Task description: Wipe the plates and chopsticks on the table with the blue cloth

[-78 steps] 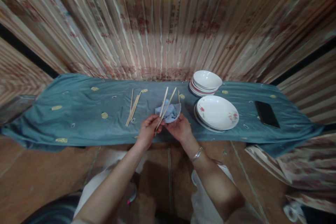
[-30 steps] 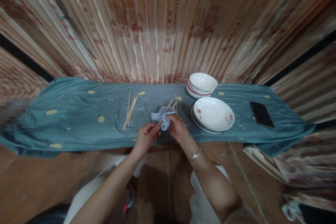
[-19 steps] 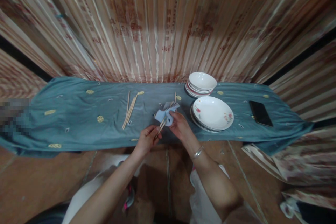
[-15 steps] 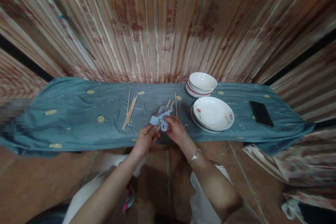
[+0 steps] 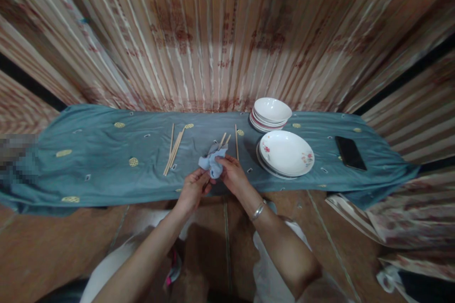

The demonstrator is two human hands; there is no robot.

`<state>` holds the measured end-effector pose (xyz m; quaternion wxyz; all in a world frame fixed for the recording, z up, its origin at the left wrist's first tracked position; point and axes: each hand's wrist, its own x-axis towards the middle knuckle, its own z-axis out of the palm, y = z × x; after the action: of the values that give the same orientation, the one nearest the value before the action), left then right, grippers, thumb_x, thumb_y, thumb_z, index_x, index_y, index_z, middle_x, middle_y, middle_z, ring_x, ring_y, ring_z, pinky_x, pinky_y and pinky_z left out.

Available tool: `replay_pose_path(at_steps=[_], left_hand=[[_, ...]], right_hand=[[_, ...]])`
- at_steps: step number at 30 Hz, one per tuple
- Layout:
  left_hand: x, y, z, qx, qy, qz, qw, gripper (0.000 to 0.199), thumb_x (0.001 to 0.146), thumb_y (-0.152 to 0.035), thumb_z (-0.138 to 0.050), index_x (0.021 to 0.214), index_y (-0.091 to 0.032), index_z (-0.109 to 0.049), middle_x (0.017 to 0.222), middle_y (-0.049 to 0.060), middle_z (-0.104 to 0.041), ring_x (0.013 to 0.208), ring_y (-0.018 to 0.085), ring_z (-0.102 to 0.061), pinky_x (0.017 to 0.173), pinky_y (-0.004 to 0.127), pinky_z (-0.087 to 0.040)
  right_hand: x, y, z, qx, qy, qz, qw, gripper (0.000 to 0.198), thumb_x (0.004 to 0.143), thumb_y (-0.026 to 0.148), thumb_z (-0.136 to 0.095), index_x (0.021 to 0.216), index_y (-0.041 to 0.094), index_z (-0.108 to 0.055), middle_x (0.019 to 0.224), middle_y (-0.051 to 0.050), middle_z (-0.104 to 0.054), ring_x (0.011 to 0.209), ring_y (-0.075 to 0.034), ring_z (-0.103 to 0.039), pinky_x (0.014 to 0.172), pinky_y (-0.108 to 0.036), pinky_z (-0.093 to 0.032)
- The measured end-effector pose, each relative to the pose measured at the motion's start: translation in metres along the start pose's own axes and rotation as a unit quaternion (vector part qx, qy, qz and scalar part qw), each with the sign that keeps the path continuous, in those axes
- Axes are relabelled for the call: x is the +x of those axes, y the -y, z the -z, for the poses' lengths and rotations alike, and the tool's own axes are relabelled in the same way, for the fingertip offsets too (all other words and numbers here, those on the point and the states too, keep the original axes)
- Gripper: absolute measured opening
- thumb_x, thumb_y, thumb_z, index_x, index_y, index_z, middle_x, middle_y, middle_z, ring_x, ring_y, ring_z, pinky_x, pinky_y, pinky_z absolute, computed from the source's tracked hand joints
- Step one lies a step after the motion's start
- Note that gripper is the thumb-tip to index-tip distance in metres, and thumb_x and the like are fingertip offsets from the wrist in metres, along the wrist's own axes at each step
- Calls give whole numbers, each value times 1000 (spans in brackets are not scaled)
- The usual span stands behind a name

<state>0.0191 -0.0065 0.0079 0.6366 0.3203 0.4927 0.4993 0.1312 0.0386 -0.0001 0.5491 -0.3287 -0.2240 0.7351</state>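
A light-blue cloth (image 5: 213,164) is bunched around a pair of chopsticks (image 5: 222,139), whose tips stick out beyond its far side. My right hand (image 5: 232,173), a silver bangle on its wrist, is closed on the cloth with the thumb pressed on top. My left hand (image 5: 194,188) is closed at the near end of the chopsticks; fingers and cloth hide that end. Left of the hands, several loose wooden chopsticks (image 5: 174,152) lie on the blue-green tablecloth (image 5: 106,151). One more chopstick (image 5: 236,141) lies just beyond my right hand.
To the right stand a stack of white bowls (image 5: 272,110) and, nearer, a stack of flower-patterned plates (image 5: 287,152). A black phone (image 5: 350,153) lies farther right. Behind the narrow table hangs a striped curtain (image 5: 213,33). Tiled floor (image 5: 206,246) shows in front.
The view has shifted slightly. The cloth now covers more of the chopsticks' near part, and less of them shows by my left hand. Both hands keep their hold.
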Motion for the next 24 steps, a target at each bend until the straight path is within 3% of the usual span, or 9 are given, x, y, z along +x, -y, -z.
replay_pose_path(at_steps=[7,12,24], left_hand=[[-5,3,2,22,29,24,999,40,60,-49,-77,64,-14,-59,52,-2,-57,34,2,-32,37,20,-13],[-6,8,4,25,42,45,998,42,58,-51,-77,68,-13,-62,51,-2,-57,33,2,-31,36,21,-12],[-7,14,4,5,62,62,996,40,62,-49,-75,69,-11,-65,49,-2,-55,34,2,-30,38,20,-13]], right_hand=[[10,16,11,6,-15,24,1000,5,66,17,-71,69,19,-67,60,3,-67,57,-13,-61,58,-25,-50],[14,28,17,14,-23,35,999,8,72,15,-66,66,20,-65,60,5,-64,52,-10,-56,53,-22,-47],[21,32,26,126,-60,29,990,9,76,11,-65,76,20,-65,75,5,-72,70,-10,-67,69,-20,-54]])
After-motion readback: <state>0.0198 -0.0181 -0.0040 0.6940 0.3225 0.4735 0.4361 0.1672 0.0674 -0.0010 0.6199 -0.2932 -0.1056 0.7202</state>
